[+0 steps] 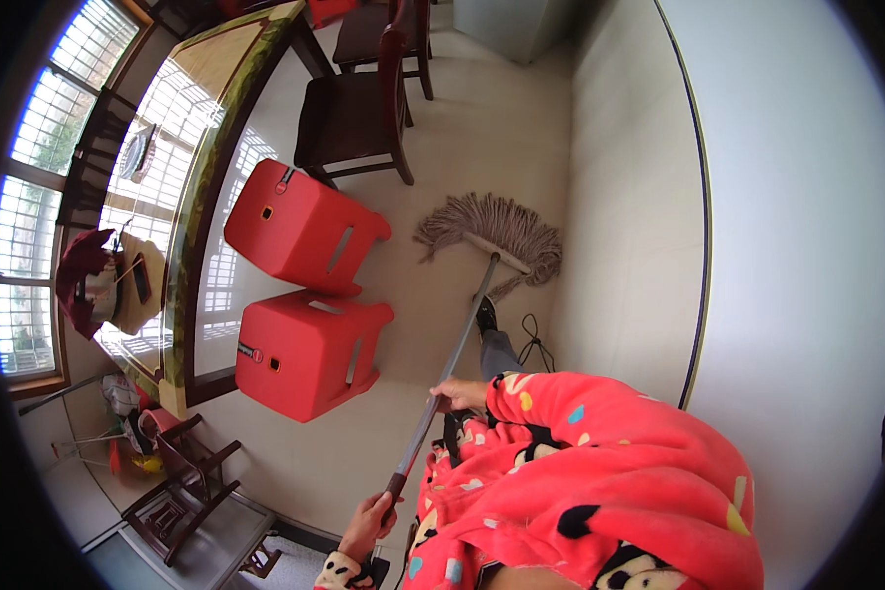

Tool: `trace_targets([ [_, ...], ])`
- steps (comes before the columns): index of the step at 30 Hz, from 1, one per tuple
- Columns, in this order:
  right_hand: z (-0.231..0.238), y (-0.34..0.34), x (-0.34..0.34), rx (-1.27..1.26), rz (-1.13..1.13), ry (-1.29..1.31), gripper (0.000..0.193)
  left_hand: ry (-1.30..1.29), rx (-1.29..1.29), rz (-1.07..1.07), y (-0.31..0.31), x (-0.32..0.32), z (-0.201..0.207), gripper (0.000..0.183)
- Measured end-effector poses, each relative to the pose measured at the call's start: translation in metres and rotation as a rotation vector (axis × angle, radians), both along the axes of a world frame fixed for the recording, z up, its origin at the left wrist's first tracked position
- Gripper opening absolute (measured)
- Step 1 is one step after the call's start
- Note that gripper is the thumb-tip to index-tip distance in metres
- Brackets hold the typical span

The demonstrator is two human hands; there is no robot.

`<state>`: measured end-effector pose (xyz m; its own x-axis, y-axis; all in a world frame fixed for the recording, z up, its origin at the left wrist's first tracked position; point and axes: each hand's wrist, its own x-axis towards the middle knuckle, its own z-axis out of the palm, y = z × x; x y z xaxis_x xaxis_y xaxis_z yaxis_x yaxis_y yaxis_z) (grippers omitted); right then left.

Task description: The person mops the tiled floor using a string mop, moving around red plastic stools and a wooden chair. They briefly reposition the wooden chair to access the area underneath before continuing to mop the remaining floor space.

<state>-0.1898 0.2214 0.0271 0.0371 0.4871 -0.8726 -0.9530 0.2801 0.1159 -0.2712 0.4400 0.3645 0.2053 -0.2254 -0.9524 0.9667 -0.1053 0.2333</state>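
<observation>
**Fingers [442,398] of both hands, curled closed around a mop handle [449,358]**

The left hand [363,528] grips the dark, reddish end section; the right hand [463,394] encircles the grey shaft farther along. The handle slopes away to the mop head [506,228], which lies fanned on the floor [433,324] ahead of the person, between the nearest dark chair [349,120] and a black shoe [486,313].

Possible faults. Loose strands trail close to the shoe; a short pull toward the body could run them under the sole and cause a stumble. A thin black cord [531,342], looped beside the foot, could snag in the yarn or around the ankle. A wide sweep leftward could strike the red stools [310,360], which, probably light, might slide or tip; a sweep forward could catch strands on a chair leg. Whether the floor is wet, and thus slippery, cannot be told.

Materials and form. The mop head is thick, twisted, grey-brown yarn, spread in a half-disc from a pale straight bar. The shaft is slender, smooth and apparently metal. The stools are glossy moulded plastic, boxy, with slotted sides and a small rimmed hole in each seat. The sleeve [624,418] is coral-red, plush and patterned; the floor is pale, smooth and faintly reflective.
</observation>
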Motion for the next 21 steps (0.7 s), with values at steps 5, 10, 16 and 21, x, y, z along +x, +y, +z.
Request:
trace_targets([
  [5,-0.011,-0.084,0.101,-0.212,-0.155,-0.279,0.009,-0.091,-0.087,-0.074,-0.076,0.099,-0.069,0.039],
  [10,0.005,-0.195,0.217,-0.380,-0.323,-0.392,0.014,-0.206,-0.123,-0.073,-0.209,0.218,-0.147,0.039],
  [16,0.012,-0.266,0.322,-0.526,-0.215,-0.521,0.013,-0.125,-0.260,0.056,-0.280,0.314,-0.165,0.039],
  [21,-0.008,-0.267,0.289,-0.519,-0.069,-0.530,0.020,-0.048,-0.250,0.019,-0.278,0.279,-0.163,0.036],
])
